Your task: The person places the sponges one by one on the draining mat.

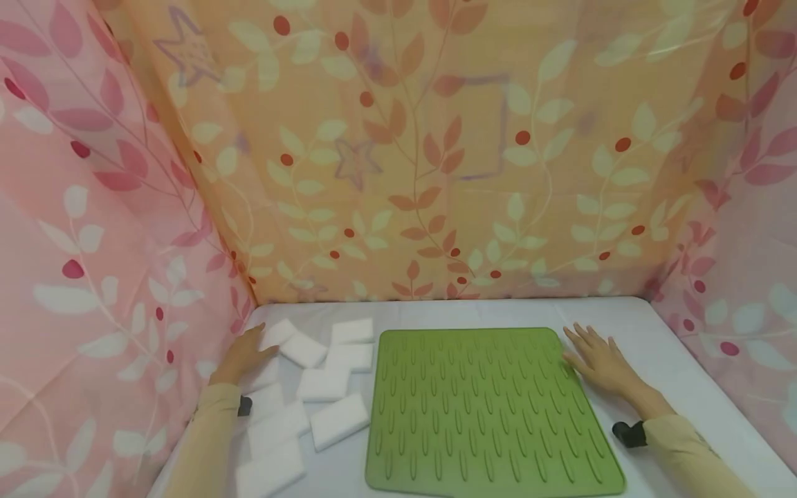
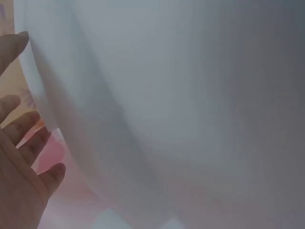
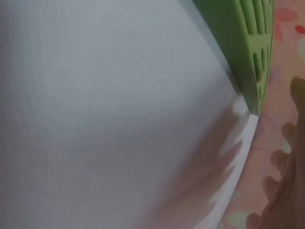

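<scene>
A green mat (image 1: 486,408) with rows of long raised ridges lies flat on the white table. Left of it are scattered several white rectangular blocks (image 1: 339,420), some overlapping. My left hand (image 1: 241,356) is at the far left of the table, beside the blocks, with nothing in its grasp. Spread fingers of the left hand (image 2: 24,176) show in the left wrist view. At the mat's upper right corner is my right hand (image 1: 600,363), its fingers extended; whether it touches the mat I cannot tell. The right wrist view shows the right hand (image 3: 286,191) at its edge.
White cloth covers the table (image 1: 679,360), which has a rounded far right corner. Behind it hangs an orange leaf-patterned curtain (image 1: 429,228). Pink patterned curtains close off the left side (image 1: 118,228) and the right side (image 1: 741,263).
</scene>
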### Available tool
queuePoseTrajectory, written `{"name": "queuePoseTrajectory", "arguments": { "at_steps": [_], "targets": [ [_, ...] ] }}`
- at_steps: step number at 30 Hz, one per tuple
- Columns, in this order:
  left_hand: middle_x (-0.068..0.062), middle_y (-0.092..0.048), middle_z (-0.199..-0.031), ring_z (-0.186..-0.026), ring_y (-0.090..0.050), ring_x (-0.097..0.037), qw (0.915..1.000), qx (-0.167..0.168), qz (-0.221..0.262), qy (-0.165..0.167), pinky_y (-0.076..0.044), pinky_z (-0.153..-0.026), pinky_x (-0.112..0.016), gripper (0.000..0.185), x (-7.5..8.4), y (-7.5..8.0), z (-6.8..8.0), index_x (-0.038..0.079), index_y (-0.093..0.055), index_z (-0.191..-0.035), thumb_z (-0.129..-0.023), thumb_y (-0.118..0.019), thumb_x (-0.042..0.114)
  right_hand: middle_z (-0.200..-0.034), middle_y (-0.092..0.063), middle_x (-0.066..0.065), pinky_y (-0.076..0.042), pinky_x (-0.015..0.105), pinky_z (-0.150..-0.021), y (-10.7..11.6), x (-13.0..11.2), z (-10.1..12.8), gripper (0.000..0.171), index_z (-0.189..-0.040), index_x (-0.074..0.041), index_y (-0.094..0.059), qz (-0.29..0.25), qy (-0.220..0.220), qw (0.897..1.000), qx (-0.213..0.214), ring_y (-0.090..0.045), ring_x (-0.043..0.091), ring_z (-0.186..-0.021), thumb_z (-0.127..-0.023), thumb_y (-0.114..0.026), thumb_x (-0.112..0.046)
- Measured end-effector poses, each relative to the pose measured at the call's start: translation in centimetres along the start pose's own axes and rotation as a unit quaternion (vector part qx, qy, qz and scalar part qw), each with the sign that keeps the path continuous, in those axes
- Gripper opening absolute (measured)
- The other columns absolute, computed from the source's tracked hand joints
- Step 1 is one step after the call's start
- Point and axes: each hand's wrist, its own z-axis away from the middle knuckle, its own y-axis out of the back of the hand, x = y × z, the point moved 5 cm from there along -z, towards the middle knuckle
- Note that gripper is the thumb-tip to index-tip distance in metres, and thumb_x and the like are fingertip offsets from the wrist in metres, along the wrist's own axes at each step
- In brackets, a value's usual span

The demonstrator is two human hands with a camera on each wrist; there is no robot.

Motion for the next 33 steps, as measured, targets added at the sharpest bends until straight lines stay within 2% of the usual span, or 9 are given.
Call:
{"name": "queuePoseTrajectory", "arguments": {
  "at_steps": [5, 9, 19, 24, 29, 33],
  "targets": [
    [-0.038, -0.036, -0.133, -0.123, -0.032, -0.052, 0.9989, -0.021, 0.033, 0.024, -0.025, -0.102, -0.059, 0.074, -0.5, -0.2, 0.3, -0.016, -0.032, -0.135, -0.087, -0.063, 0.030, -0.144, -0.029, 0.028, -0.011, 0.072, -0.097, -0.8, -0.4, 0.4, 0.060, -0.142, -0.004, -0.034, -0.019, 0.000, 0.999, -0.026, -0.022, 0.052, -0.130, -0.094, -0.050, -0.036],
    [-0.039, -0.033, -0.134, -0.124, -0.028, -0.053, 0.9977, -0.038, 0.043, 0.036, -0.022, -0.103, -0.060, 0.075, -0.7, -0.3, 0.3, -0.016, -0.029, -0.135, -0.088, -0.062, 0.031, -0.144, -0.029, 0.028, -0.011, 0.071, -0.098, -1.4, -0.5, 0.6, 0.060, -0.142, -0.003, -0.033, -0.025, -0.001, 0.998, -0.054, -0.022, 0.052, -0.130, -0.095, -0.049, -0.037],
    [-0.040, -0.034, -0.133, -0.124, -0.029, -0.053, 0.9972, -0.039, 0.042, 0.047, -0.021, -0.104, -0.060, 0.073, -1.1, -0.3, 0.3, -0.018, -0.031, -0.133, -0.086, -0.064, 0.027, -0.142, -0.033, 0.028, -0.018, 0.073, -0.094, -1.7, -1.3, 0.9, 0.053, -0.139, 0.000, -0.038, -0.037, 0.012, 0.997, -0.065, -0.027, 0.053, -0.127, -0.097, -0.047, -0.031],
    [-0.041, -0.038, -0.129, -0.121, -0.033, -0.054, 0.9980, -0.021, 0.041, 0.043, -0.024, -0.102, -0.060, 0.071, -0.8, 0.3, 0.3, -0.019, -0.035, -0.130, -0.084, -0.066, 0.024, -0.142, -0.035, 0.027, -0.020, 0.073, -0.093, -1.6, -1.2, 1.0, 0.051, -0.139, -0.002, -0.039, -0.027, 0.012, 0.998, -0.064, -0.029, 0.051, -0.127, -0.096, -0.047, -0.030],
    [-0.043, -0.045, -0.119, -0.111, -0.041, -0.056, 0.9994, 0.017, 0.029, 0.007, -0.031, -0.097, -0.060, 0.066, -0.3, 1.6, 0.6, -0.023, -0.041, -0.123, -0.078, -0.071, 0.015, -0.142, -0.034, 0.028, -0.020, 0.073, -0.093, -1.5, -1.5, 1.1, 0.051, -0.138, -0.002, -0.040, -0.027, 0.010, 0.997, -0.067, -0.028, 0.052, -0.128, -0.096, -0.048, -0.030],
    [-0.043, -0.047, -0.116, -0.109, -0.043, -0.056, 0.9993, 0.037, 0.009, -0.006, -0.033, -0.095, -0.059, 0.067, -0.4, 2.3, 0.8, -0.023, -0.043, -0.120, -0.076, -0.072, 0.017, -0.142, -0.034, 0.028, -0.020, 0.073, -0.093, -1.5, -1.7, 0.8, 0.052, -0.138, -0.003, -0.041, -0.021, 0.007, 0.997, -0.074, -0.028, 0.051, -0.128, -0.096, -0.048, -0.031]
  ]
}}
